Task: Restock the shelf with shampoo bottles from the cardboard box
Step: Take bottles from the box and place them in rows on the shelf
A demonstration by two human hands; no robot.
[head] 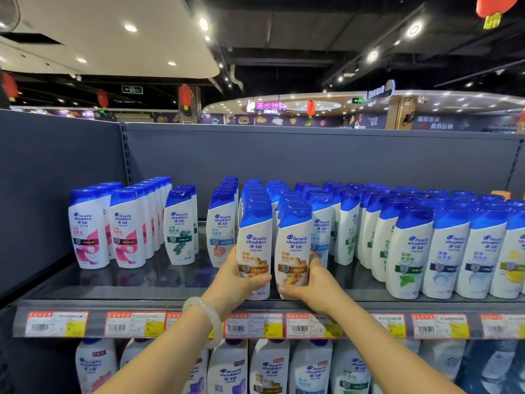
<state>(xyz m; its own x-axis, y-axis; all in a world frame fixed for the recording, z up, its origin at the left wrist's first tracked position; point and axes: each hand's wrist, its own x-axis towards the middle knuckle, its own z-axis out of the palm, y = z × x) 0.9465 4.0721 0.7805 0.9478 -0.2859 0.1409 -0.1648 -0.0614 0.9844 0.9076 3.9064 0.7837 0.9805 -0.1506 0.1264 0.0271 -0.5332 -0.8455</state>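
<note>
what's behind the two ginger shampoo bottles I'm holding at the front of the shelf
Behind each ginger bottle runs a row of blue caps, so more bottles stand there. Their labels are covered, so the variety cannot be told.

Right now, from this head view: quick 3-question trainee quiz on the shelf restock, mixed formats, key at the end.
1. True or false: the left hand and right hand each grip a separate ginger-label bottle.
2. The left ginger-label bottle and right ginger-label bottle stand: A) at the shelf's front edge B) against the back panel C) on the lower shelf.
3. Fill in: the bracelet is on the ____ wrist.

Key: 1 true; 2 A; 3 left.
</note>
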